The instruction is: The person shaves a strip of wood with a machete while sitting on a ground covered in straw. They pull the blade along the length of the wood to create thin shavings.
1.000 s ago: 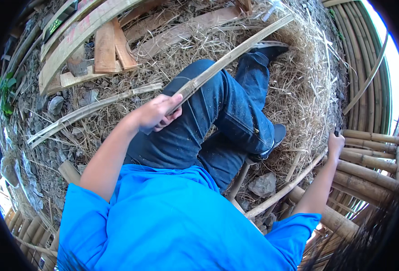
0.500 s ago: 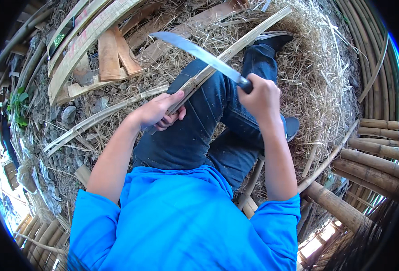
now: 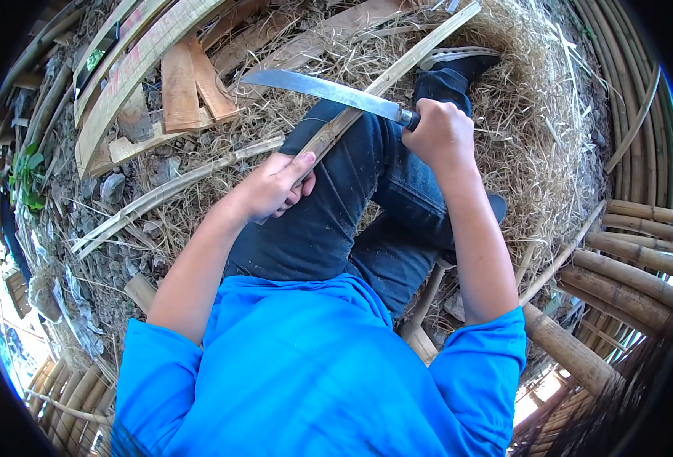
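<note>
My left hand (image 3: 279,185) is wrapped round the near end of a long split strip of wood or bamboo (image 3: 399,70). The strip slants across my raised thigh, away to the upper right toward my shoe. In my right hand (image 3: 442,131) is the black handle of a long machete (image 3: 317,90). Its broad, slightly curved blade points left and lies across the strip, past the knee. From this angle I cannot tell how deeply the edge bites, if at all. The fingers under the strip are partly hidden.
Curved boards (image 3: 134,72) and short wood pieces (image 3: 180,87) lie at the upper left. Another split strip (image 3: 173,190) rests left of my leg. Straw shavings (image 3: 535,137) cover the ground. Bamboo poles (image 3: 630,278) stand at the right, and green leaves (image 3: 32,175) at the left.
My right hand has moved slightly up and away, and the machete blade has turned flatter, its tip a little lower and farther left. The left hand keeps its grip on the strip.
</note>
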The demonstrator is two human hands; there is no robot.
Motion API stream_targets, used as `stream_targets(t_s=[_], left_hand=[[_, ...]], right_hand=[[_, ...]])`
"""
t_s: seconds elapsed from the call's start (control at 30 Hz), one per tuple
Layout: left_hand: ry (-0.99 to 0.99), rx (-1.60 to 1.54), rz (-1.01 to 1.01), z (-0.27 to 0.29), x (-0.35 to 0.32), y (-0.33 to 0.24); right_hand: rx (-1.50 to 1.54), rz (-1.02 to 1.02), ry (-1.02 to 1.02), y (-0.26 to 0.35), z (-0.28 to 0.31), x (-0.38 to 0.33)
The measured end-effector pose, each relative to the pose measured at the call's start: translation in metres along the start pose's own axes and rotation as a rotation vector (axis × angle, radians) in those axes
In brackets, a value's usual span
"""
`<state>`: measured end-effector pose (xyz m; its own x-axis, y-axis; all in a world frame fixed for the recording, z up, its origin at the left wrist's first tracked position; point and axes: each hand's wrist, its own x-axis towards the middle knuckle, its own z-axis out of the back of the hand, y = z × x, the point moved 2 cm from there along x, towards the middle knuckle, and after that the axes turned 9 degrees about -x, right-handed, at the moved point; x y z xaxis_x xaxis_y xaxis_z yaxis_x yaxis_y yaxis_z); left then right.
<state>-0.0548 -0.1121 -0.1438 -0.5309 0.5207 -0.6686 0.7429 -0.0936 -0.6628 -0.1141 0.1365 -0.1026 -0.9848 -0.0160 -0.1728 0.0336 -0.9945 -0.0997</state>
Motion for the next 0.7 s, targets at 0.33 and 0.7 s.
stream_targets(t_s=[0.33, 0.7], left_hand=[[0.001, -0.038, 0.018, 0.004, 0.002, 0.002], [0.089, 0.006, 0.043, 0.002, 0.004, -0.002]], right_hand=[[-0.105, -0.087, -0.046, -0.018, -0.005, 0.018], [-0.278, -0.255, -0.075, -0.100, 0.027, 0.028]])
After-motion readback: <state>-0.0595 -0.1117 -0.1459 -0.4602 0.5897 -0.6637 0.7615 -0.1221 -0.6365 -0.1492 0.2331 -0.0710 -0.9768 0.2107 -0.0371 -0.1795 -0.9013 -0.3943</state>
